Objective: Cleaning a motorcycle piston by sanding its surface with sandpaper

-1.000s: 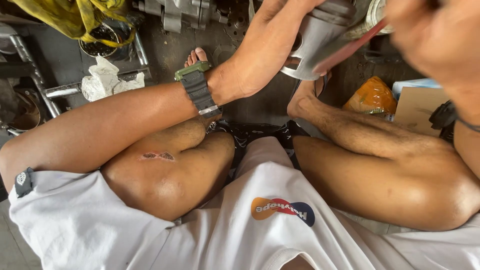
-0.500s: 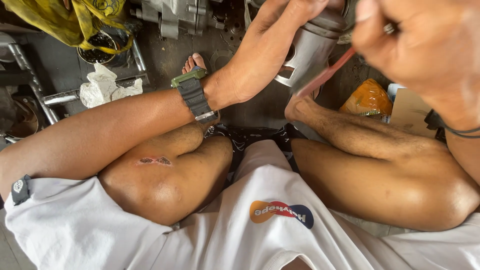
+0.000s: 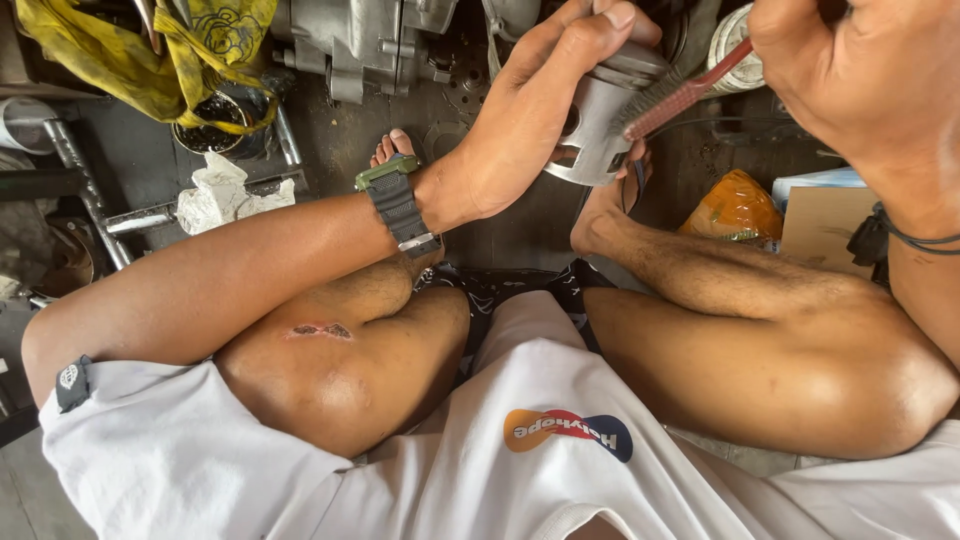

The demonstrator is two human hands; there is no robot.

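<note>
Raised since before, left hand [image 3: 545, 120] fingers clamp piston [image 3: 600, 115]; right hand [image 3: 860, 80] grips brush [image 3: 675, 100] beside rag [image 3: 225, 190].

Right hand [image 3: 860, 90] cut off at 12–1 o'clock edge; its grip on red brush [image 3: 685, 95] handle hidden. Piston [image 3: 600, 115] partly behind left hand [image 3: 530, 130] fingers.

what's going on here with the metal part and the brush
A person sits cross-legged on the floor. The left hand grips a grey metal piston from above, held up over the legs. The right hand holds a red-handled brush with its bristles against the piston's side. An engine block and a yellow rag lie beyond.
</note>
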